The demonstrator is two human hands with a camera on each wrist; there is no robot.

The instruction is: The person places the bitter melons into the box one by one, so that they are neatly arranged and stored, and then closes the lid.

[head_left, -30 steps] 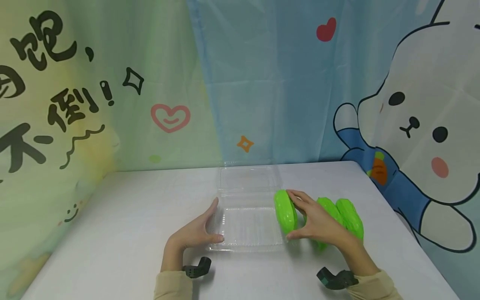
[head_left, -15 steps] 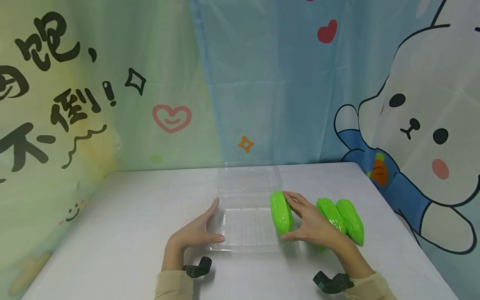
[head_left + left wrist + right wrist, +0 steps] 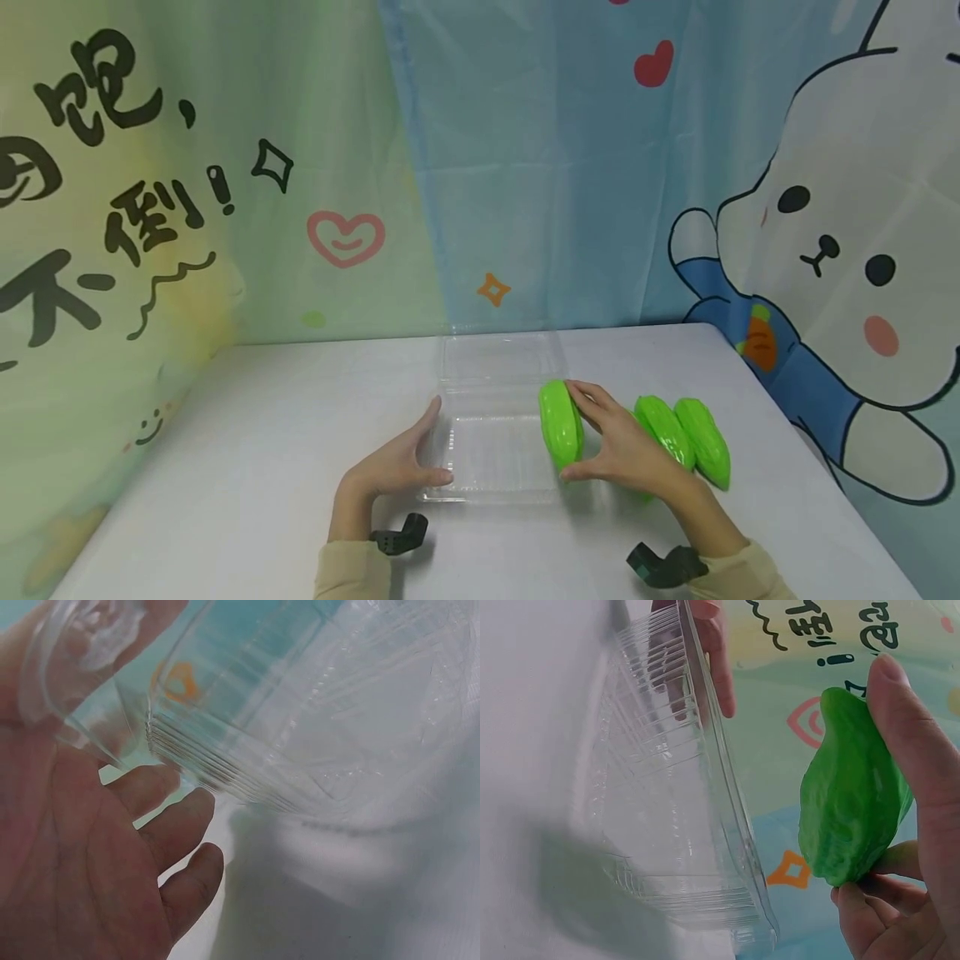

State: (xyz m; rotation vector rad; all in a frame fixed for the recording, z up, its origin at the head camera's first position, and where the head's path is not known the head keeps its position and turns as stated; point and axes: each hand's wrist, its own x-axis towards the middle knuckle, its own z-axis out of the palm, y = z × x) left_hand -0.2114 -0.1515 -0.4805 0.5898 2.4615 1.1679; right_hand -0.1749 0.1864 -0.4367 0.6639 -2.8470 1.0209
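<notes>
A clear plastic clamshell box (image 3: 498,454) sits on the white table with its lid folded back. My left hand (image 3: 390,462) holds the box's left side, thumb at the near corner and index finger farther back. In the left wrist view, the other fingers (image 3: 180,832) curve loosely beside the ridged wall. My right hand (image 3: 626,442) pinches a glossy green chayote (image 3: 561,425) by its two ends, between thumb and fingertips. The chayote overlaps the box's right edge in the head view; the right wrist view shows it beside the rim (image 3: 739,832), apart from it.
Two more green chayotes (image 3: 665,429) lie side by side to the right, past my right hand. A bit of green also peeks out under that wrist. A printed curtain (image 3: 495,167) hangs behind the table (image 3: 247,433).
My right hand has carried the chayote slightly left, over the box's right edge, then held almost still. My left hand keeps its place on the box.
</notes>
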